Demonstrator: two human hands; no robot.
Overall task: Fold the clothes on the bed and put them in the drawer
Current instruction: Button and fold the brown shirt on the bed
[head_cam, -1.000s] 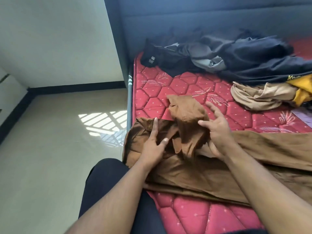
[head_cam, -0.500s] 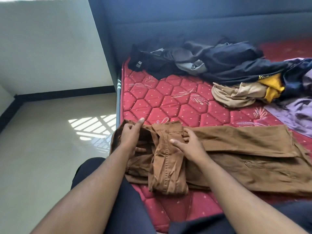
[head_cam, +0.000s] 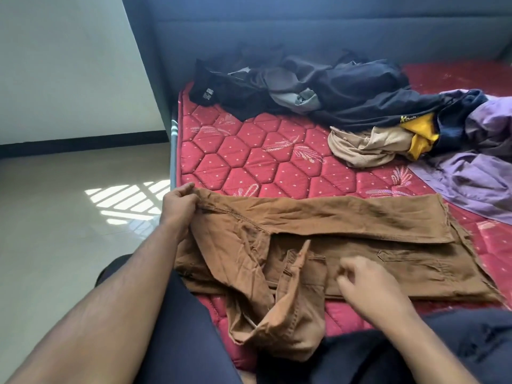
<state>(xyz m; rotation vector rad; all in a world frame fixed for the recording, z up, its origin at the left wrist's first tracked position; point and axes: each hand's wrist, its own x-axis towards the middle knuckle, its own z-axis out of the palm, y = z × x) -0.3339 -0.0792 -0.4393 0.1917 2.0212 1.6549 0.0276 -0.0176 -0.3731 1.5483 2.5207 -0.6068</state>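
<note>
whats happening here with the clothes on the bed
A person is folding brown trousers on the red mattress. Their left hand pinches the trousers' far left corner; the right hand hovers blurred over the middle. One end hangs off the near edge. A heap of unfolded clothes waits behind.

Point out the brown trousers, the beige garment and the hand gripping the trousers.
brown trousers (head_cam: 346,217): head view, on the flat upper leg.
beige garment (head_cam: 365,149): head view, on its bunched middle.
left hand (head_cam: 178,205): head view, on its back.
</note>
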